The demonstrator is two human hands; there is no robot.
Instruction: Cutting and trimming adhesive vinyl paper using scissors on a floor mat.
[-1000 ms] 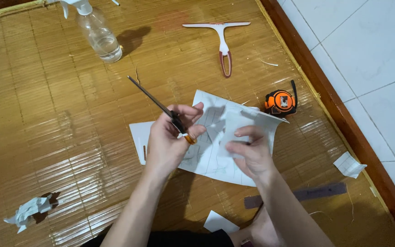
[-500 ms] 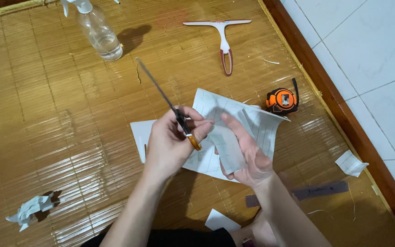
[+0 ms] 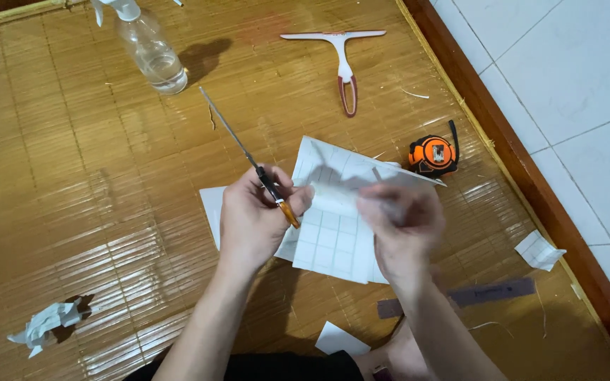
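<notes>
Both hands work close together over a bamboo mat point(image 3: 72, 183). Left hand point(image 3: 254, 222) is closed around the orange handle of a pair of scissors point(image 3: 248, 159), whose long thin blades point up and away to the left, above the mat. Right hand point(image 3: 400, 226) is blurred; its fingers look curled onto the upper edge of a white gridded sheet point(image 3: 337, 226), though whether they pinch it cannot be told for sure. That sheet lies between and just under the two hands, its top part lifted and bent, its lower part flat on the mat.

An orange tape measure point(image 3: 432, 154) sits just beyond the right hand, near the sheet's far corner. Farther off lie a white window wiper point(image 3: 344, 60) and a clear spray bottle point(image 3: 148, 49). A crumpled scrap of paper point(image 3: 47, 326) lies well apart at the lower left, and a dark strip point(image 3: 460, 298) sits beside the right forearm.
</notes>
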